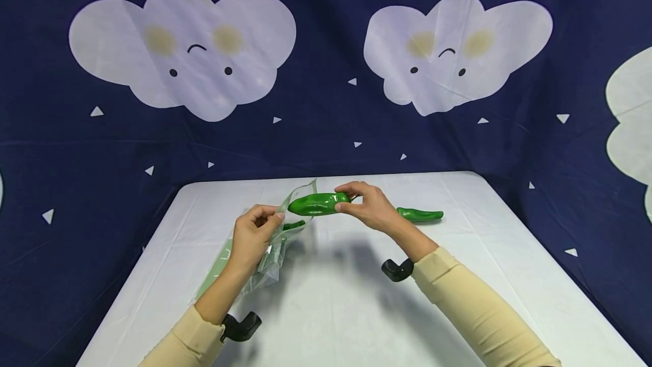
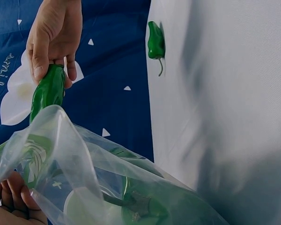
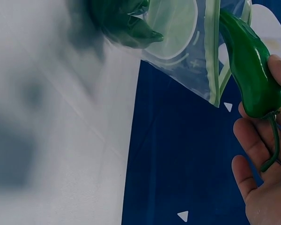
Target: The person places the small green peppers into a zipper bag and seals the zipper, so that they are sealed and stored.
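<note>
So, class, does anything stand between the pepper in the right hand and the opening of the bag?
Nothing visible does: the right hand holds the pepper with its tip at the mouth of the clear bag, whose edge the left hand pinches.

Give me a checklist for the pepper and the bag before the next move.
1. Right hand pinches the pepper at its stem end: ok.
2. Left hand holds the bag near its mouth: ok.
3. Bag mouth open: ok.
4. Pepper's tip at the mouth: ok.
5. Pepper fully inside: not ok, most of it is outside.
6. Enough room left: cannot tell; another pepper shows inside.
</note>
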`<state>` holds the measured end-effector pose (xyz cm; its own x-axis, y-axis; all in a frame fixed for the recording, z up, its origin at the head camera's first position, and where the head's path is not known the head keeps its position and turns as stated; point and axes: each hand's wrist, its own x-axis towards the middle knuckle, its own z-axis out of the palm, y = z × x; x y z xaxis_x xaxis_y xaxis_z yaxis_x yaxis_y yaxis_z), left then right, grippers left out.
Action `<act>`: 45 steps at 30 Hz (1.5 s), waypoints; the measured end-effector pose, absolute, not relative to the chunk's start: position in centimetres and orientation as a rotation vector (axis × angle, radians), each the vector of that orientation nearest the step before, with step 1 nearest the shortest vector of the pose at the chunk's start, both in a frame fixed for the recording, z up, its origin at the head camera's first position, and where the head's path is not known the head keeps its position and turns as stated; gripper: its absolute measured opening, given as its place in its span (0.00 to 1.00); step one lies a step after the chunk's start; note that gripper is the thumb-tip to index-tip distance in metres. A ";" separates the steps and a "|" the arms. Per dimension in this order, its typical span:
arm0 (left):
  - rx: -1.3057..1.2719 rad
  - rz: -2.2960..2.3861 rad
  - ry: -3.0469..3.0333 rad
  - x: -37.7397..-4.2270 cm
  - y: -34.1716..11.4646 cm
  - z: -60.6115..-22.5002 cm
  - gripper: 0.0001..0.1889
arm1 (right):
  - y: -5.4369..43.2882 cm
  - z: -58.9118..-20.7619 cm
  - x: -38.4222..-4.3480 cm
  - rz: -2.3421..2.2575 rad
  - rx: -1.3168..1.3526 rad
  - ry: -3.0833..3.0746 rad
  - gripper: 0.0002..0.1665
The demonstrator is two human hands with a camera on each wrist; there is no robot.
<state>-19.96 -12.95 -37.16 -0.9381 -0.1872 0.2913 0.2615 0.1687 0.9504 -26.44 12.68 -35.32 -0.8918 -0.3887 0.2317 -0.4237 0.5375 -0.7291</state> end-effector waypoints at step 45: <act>-0.060 -1.828 -2.160 -18.1 -12.3 -34.5 0.06 | 10.3 -34.9 -26.5 1.209 0.804 -2.700 0.23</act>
<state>-18.11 -12.31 -34.52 -0.9509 -0.1664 0.2608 0.2297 0.1847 0.9556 -26.48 10.30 -34.94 -0.8597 -0.4316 0.2734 -0.4914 0.5521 -0.6736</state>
